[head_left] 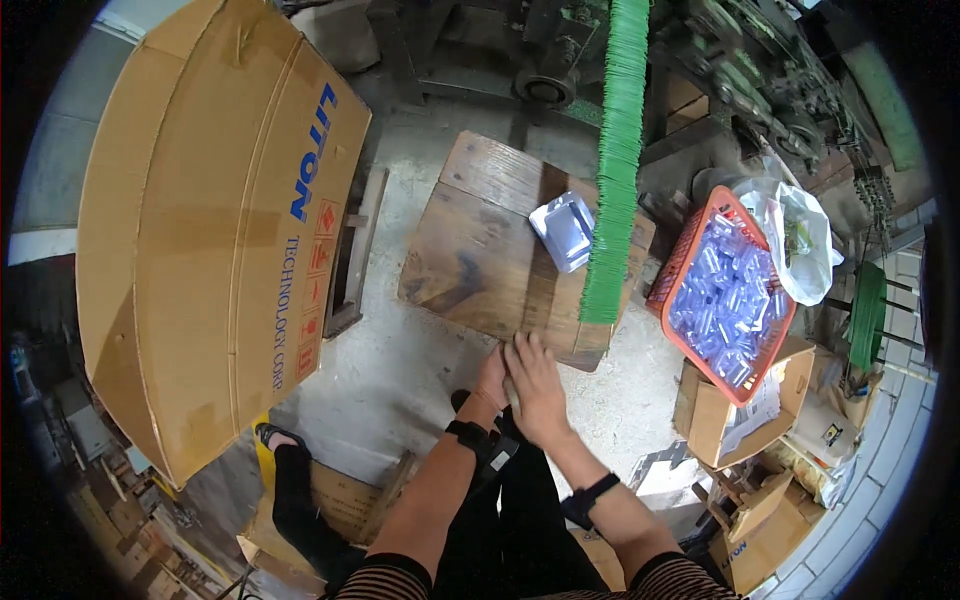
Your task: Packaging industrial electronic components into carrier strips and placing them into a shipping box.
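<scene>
A grey concrete floor runs under a low wooden table [480,250], with green machinery behind it. A large cardboard box [215,220] stands to the left. On the table lie a small clear plastic tray [564,230] and a long bundle of green strips [615,160] that reaches past the table's far edge. To the right, an orange basket [690,250] full of clear plastic pieces sits on an open carton [725,415], with a white plastic bag [800,240] just behind it. Both hands meet at the table's near edge: the right hand [535,385] lies over the left hand [492,378], fingers extended and close together. Whether they grip anything cannot be told.
</scene>
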`<act>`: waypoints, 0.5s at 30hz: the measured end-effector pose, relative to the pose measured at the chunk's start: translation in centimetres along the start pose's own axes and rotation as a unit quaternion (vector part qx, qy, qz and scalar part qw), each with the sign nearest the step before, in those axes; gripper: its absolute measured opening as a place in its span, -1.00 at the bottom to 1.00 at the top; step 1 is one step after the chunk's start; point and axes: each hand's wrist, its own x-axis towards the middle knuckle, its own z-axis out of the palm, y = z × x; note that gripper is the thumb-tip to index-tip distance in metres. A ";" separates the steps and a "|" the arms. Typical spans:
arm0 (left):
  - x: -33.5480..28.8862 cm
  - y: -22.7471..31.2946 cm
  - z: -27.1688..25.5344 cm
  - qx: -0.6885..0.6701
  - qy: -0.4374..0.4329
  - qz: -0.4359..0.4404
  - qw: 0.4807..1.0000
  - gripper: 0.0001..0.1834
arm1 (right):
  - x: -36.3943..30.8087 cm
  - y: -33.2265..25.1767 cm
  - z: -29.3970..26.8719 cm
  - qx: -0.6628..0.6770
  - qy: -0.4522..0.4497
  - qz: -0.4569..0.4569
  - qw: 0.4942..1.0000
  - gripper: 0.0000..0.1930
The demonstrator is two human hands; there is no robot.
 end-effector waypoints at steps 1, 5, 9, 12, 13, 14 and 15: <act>0.7 0.2 -1.4 0.001 -0.017 -0.021 1.000 -0.57 | -1.5 -1.2 0.1 0.042 0.007 -0.009 0.999 -0.44; -0.3 1.6 -2.5 0.033 -0.161 -0.136 0.977 -0.52 | -5.5 -3.4 -2.5 0.126 0.014 0.037 0.991 -0.44; -4.8 3.1 1.2 0.036 -0.175 -0.129 0.975 -0.49 | -7.5 -2.5 -5.3 0.234 0.093 0.213 0.944 -0.70; -7.6 3.6 2.9 0.066 -0.183 -0.094 0.976 -0.66 | -8.0 -2.9 -6.3 0.381 0.031 0.301 0.874 -0.83; -8.5 3.8 3.6 0.110 -0.190 -0.054 0.974 -0.71 | -7.5 -3.6 -7.2 0.481 -0.036 0.344 0.806 -0.84; -9.3 4.2 4.4 0.114 -0.193 -0.052 0.973 -0.71 | -6.9 -4.6 -8.0 0.487 -0.064 0.363 0.792 -0.89; -10.0 4.6 5.4 0.140 -0.205 -0.037 0.968 -0.71 | -6.4 -5.2 -8.4 0.489 -0.060 0.359 0.793 -0.89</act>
